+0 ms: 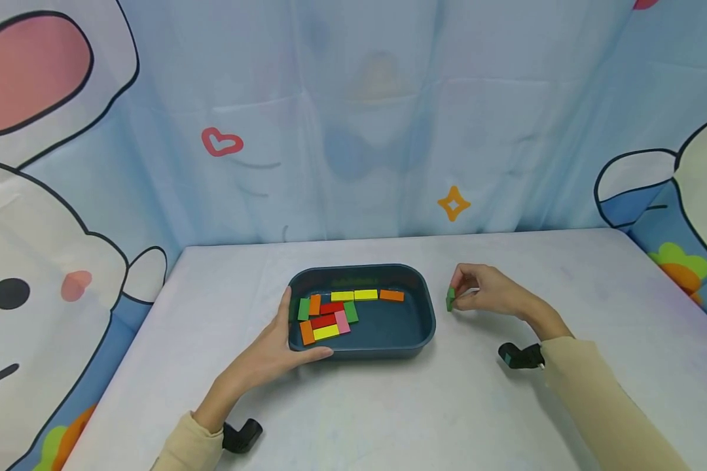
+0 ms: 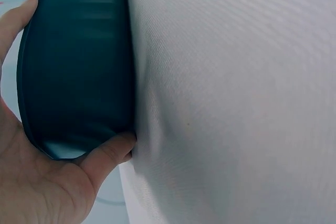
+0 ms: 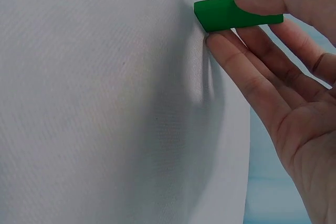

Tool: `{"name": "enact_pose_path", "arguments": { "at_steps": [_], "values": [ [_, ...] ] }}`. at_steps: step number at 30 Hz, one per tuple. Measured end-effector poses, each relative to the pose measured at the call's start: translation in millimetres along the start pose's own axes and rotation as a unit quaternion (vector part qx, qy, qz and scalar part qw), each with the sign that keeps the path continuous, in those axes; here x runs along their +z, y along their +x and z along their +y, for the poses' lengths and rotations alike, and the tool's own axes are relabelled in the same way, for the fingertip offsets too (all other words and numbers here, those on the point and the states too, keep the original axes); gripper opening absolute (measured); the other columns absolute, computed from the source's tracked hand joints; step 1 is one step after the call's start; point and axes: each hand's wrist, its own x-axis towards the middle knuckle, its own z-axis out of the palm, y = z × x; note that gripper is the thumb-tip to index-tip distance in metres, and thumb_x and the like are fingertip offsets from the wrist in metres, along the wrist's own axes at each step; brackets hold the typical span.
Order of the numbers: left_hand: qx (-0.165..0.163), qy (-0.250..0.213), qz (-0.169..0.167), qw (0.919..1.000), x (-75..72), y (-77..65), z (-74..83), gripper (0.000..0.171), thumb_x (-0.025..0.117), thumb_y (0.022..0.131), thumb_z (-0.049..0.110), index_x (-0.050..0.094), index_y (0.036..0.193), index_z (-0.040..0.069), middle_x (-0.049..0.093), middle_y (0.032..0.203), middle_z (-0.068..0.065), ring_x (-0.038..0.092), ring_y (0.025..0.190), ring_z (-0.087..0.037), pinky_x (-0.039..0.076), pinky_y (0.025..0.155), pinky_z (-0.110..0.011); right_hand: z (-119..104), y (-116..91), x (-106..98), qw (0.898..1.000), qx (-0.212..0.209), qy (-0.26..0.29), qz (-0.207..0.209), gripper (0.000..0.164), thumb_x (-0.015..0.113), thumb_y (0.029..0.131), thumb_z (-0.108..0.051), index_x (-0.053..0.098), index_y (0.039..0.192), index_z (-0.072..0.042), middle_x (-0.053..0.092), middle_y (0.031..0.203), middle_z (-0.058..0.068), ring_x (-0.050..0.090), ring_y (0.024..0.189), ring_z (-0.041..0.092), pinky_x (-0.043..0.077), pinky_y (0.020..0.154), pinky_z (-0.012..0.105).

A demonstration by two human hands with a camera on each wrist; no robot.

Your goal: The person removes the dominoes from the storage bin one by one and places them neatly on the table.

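Note:
A dark blue-green rectangular tray [image 1: 383, 340] sits on the table with several coloured blocks in its left and back parts. My left hand [image 1: 268, 356] holds the tray's left end. Its thumb lies along the front wall and its fingers reach up the left side; the left wrist view shows thumb and fingers on the tray's outer wall [image 2: 79, 66]. To the right of the tray, my right hand [image 1: 491, 290] pinches a green block [image 3: 220, 14] between thumb and fingers. In the head view this green block stands on end, apart from the tray, at or just above the tabletop.
Inside the tray, red blocks [image 1: 323, 321], a pink block [image 1: 342, 322] and yellow, orange and green ones form a cluster. Two yellow blocks and an orange block [image 1: 391, 296] line up near the back wall. A printed curtain [image 1: 359, 131] hangs behind the white table [image 1: 400, 412].

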Motion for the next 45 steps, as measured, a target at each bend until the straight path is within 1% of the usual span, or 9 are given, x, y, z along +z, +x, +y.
{"name": "enact_pose_path", "arguments": {
  "at_steps": [6,15,24,31,35,38,41,45],
  "values": [
    [0.000,-0.002,0.001,1.0000,0.6,0.1,0.3,0.132,0.085,0.083,0.055,-0.010,0.168,0.020,0.029,0.168,-0.014,0.039,0.146,-0.033,0.039,0.116,-0.060,-2,1,0,1.000,-0.003,-0.012,-0.001,0.022,0.077,0.086,-0.001,0.061,0.102,-0.002,0.069,0.100,0.009,0.068,0.100,0.025,0.058,0.078,0.028],
    [0.001,0.003,0.000,1.0000,-0.3,-1.0,-0.3,0.134,0.084,0.082,0.059,-0.010,0.168,0.020,0.027,0.169,-0.016,0.038,0.147,-0.035,0.038,0.116,-0.062,-4,1,-1,0.999,0.002,-0.037,-0.003,0.022,0.078,0.085,0.001,0.062,0.101,-0.004,0.069,0.097,0.007,0.067,0.098,0.025,0.059,0.077,0.030],
    [-0.001,-0.006,-0.002,1.0000,0.0,-1.0,0.2,0.132,0.085,0.083,0.055,-0.011,0.168,0.022,0.028,0.169,-0.014,0.038,0.147,-0.034,0.038,0.116,-0.061,-3,1,0,0.999,-0.002,-0.035,-0.005,0.023,0.079,0.085,0.002,0.063,0.102,-0.002,0.068,0.095,0.007,0.066,0.095,0.024,0.059,0.075,0.029],
    [0.004,-0.012,-0.004,0.9999,0.1,-0.3,0.8,0.132,0.085,0.084,0.053,-0.012,0.168,0.022,0.029,0.169,-0.012,0.040,0.146,-0.032,0.040,0.116,-0.059,-3,-1,-3,1.000,0.001,-0.026,-0.010,0.029,0.079,0.085,0.002,0.062,0.108,0.000,0.066,0.098,0.008,0.066,0.097,0.024,0.059,0.080,0.026],
    [0.006,-0.014,-0.005,0.9999,-0.3,0.3,1.8,0.132,0.085,0.084,0.052,-0.012,0.168,0.022,0.031,0.168,-0.012,0.041,0.145,-0.031,0.041,0.116,-0.058,-5,-3,-6,1.000,-0.004,-0.025,-0.012,0.033,0.080,0.085,0.002,0.061,0.113,0.001,0.066,0.100,0.011,0.066,0.097,0.025,0.059,0.081,0.026],
    [0.004,-0.010,-0.004,0.9999,-0.4,0.5,2.1,0.132,0.085,0.084,0.053,-0.012,0.168,0.022,0.030,0.168,-0.012,0.040,0.145,-0.031,0.040,0.116,-0.058,-6,-5,-11,0.999,-0.006,-0.041,-0.017,0.035,0.081,0.085,0.001,0.061,0.114,0.001,0.066,0.101,0.011,0.067,0.096,0.025,0.060,0.082,0.027],
    [0.000,-0.005,-0.002,1.0000,-0.5,0.3,2.0,0.133,0.085,0.083,0.054,-0.011,0.168,0.022,0.030,0.168,-0.013,0.040,0.146,-0.032,0.039,0.116,-0.059,-11,-7,-16,0.997,-0.002,-0.072,-0.020,0.037,0.083,0.084,0.001,0.061,0.114,0.001,0.066,0.100,0.009,0.068,0.094,0.022,0.060,0.083,0.029],
    [0.000,-0.005,-0.002,1.0000,-0.9,-0.2,1.2,0.133,0.085,0.082,0.055,-0.011,0.168,0.023,0.031,0.167,-0.013,0.040,0.146,-0.033,0.039,0.116,-0.059,-28,-8,-23,0.991,-0.007,-0.131,-0.021,0.038,0.083,0.083,0.002,0.061,0.113,0.002,0.065,0.095,0.006,0.068,0.089,0.019,0.060,0.080,0.033]
  ]
}}
